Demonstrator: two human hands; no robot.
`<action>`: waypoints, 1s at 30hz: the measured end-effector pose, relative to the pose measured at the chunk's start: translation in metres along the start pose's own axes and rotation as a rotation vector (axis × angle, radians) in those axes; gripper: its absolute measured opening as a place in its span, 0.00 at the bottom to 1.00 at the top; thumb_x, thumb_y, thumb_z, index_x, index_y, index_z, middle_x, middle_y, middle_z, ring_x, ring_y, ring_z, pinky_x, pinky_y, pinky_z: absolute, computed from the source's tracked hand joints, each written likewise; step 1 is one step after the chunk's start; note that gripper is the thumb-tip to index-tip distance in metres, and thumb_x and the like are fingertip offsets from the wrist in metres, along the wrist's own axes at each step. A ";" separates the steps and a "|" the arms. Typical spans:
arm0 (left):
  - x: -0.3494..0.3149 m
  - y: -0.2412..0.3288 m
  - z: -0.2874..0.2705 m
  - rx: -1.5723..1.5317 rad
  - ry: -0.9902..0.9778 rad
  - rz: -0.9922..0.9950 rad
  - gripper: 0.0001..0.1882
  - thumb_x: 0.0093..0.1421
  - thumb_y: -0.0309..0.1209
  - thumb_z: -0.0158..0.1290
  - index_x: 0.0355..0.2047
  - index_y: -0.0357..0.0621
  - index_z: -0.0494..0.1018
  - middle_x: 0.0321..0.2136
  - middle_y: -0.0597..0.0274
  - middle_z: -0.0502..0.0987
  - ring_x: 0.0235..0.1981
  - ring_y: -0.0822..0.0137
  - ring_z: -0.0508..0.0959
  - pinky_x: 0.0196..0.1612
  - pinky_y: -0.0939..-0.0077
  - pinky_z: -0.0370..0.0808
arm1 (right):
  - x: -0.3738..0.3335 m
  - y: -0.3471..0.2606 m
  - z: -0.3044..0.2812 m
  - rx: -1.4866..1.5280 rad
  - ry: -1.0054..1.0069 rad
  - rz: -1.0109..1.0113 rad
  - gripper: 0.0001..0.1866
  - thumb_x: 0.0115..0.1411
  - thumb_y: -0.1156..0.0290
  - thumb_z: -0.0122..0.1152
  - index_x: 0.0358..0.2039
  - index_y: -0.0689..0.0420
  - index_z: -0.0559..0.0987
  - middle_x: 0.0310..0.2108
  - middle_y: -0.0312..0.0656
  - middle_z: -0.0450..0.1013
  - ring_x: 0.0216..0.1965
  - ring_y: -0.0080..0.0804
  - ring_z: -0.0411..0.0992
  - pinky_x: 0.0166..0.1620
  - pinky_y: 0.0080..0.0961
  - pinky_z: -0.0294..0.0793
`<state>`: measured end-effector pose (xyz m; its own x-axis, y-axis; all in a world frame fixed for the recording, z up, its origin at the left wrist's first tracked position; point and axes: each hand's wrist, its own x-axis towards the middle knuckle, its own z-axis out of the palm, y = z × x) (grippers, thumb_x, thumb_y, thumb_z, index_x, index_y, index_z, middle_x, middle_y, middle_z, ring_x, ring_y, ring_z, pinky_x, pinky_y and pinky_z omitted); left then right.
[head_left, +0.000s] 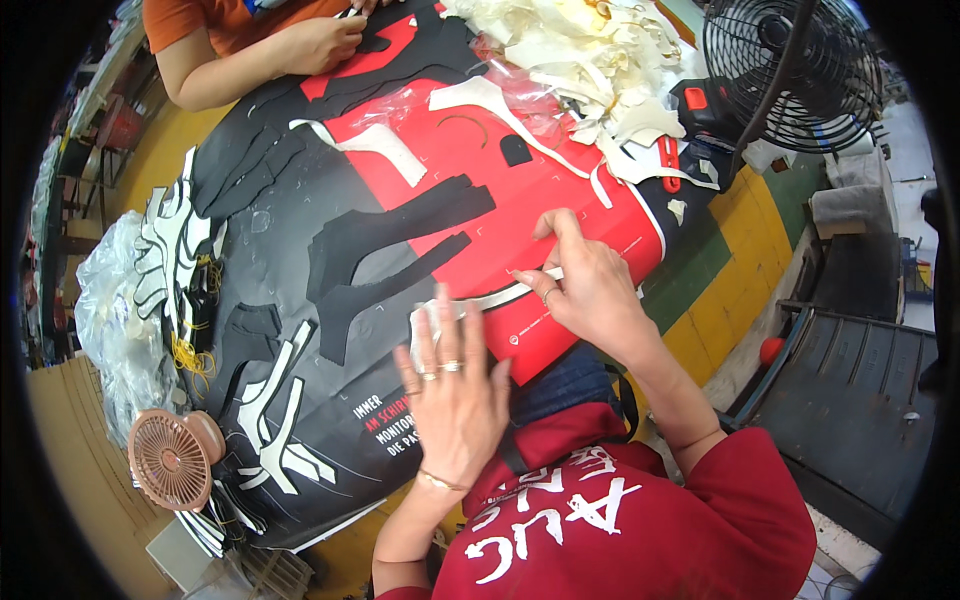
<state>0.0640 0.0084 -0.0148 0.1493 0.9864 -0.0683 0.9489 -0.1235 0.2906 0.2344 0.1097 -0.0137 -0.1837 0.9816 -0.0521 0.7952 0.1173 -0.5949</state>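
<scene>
My left hand (447, 390) lies flat with fingers spread on the wide end of a white fabric piece (490, 300) with a black edge. From there the piece narrows into a curved strip that runs right across the red part of the mat. Over its narrow end is my right hand (590, 290); its thumb touches the strip and its bent index finger is raised apart from the thumb. The remaining right fingers are mostly hidden. Just beyond my hands lie black cut pieces (400, 235). Farther off are a white piece (385, 152) and a longer white piece (480, 95).
A red and black printed mat (375, 340) covers the table. Pale scraps (580, 50) are heaped at the far right, near a red cutter (669, 165) and a black fan (790, 70). At left stand trimmed white-and-black pieces (175, 240) and a small pink fan (175, 458). A co-worker's hand (325, 45) works opposite.
</scene>
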 end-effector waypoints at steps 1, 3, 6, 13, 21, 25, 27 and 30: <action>0.003 0.006 0.004 -0.019 0.028 0.052 0.39 0.64 0.46 0.53 0.71 0.44 0.55 0.73 0.47 0.49 0.73 0.49 0.49 0.70 0.45 0.47 | -0.001 0.000 0.001 -0.008 0.017 -0.009 0.24 0.57 0.65 0.71 0.47 0.57 0.67 0.22 0.46 0.76 0.28 0.48 0.79 0.31 0.39 0.73; 0.013 0.018 0.016 -0.148 -0.027 0.113 0.44 0.62 0.50 0.54 0.71 0.39 0.52 0.73 0.49 0.48 0.74 0.52 0.48 0.71 0.49 0.47 | -0.005 0.000 0.001 0.023 0.049 0.000 0.25 0.57 0.65 0.71 0.48 0.58 0.67 0.22 0.46 0.76 0.27 0.46 0.79 0.30 0.38 0.74; 0.021 0.022 0.028 -0.148 -0.037 0.093 0.46 0.61 0.53 0.54 0.71 0.38 0.52 0.73 0.50 0.48 0.74 0.53 0.48 0.71 0.52 0.49 | -0.012 0.005 0.000 0.123 0.128 0.045 0.28 0.57 0.68 0.71 0.54 0.61 0.69 0.25 0.43 0.77 0.23 0.31 0.78 0.29 0.28 0.74; 0.020 0.023 0.033 -0.110 -0.046 0.075 0.47 0.61 0.54 0.54 0.71 0.38 0.53 0.73 0.51 0.48 0.74 0.52 0.48 0.72 0.54 0.49 | -0.015 0.019 -0.008 0.365 0.180 0.148 0.29 0.59 0.75 0.67 0.59 0.62 0.67 0.27 0.41 0.77 0.23 0.23 0.74 0.31 0.22 0.73; 0.020 0.023 0.031 -0.106 -0.064 0.068 0.46 0.61 0.55 0.53 0.71 0.38 0.53 0.73 0.51 0.48 0.74 0.53 0.48 0.72 0.54 0.48 | -0.014 0.019 0.002 0.291 0.251 0.137 0.24 0.62 0.74 0.62 0.56 0.61 0.66 0.25 0.38 0.77 0.23 0.32 0.78 0.31 0.31 0.74; 0.020 0.023 0.031 -0.106 -0.070 0.069 0.46 0.61 0.55 0.53 0.71 0.38 0.53 0.73 0.51 0.48 0.74 0.53 0.47 0.72 0.54 0.47 | -0.017 0.020 0.012 0.242 0.326 0.107 0.21 0.63 0.74 0.62 0.54 0.61 0.67 0.24 0.37 0.76 0.23 0.34 0.76 0.32 0.34 0.73; 0.020 0.023 0.031 -0.106 -0.072 0.069 0.46 0.61 0.55 0.53 0.71 0.38 0.53 0.73 0.51 0.48 0.74 0.53 0.47 0.72 0.54 0.47 | -0.018 0.020 0.016 0.162 0.358 0.072 0.20 0.63 0.73 0.62 0.53 0.60 0.68 0.25 0.36 0.75 0.24 0.35 0.75 0.35 0.36 0.73; 0.020 0.024 0.030 -0.107 -0.074 0.070 0.46 0.62 0.55 0.53 0.71 0.38 0.53 0.73 0.50 0.48 0.74 0.53 0.48 0.72 0.54 0.47 | -0.021 0.020 0.022 0.101 0.389 0.047 0.19 0.62 0.73 0.63 0.52 0.60 0.69 0.30 0.38 0.74 0.30 0.38 0.74 0.40 0.38 0.71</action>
<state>0.0979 0.0224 -0.0377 0.2381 0.9647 -0.1128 0.9010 -0.1759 0.3966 0.2415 0.0880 -0.0416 0.0986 0.9717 0.2148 0.7333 0.0749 -0.6757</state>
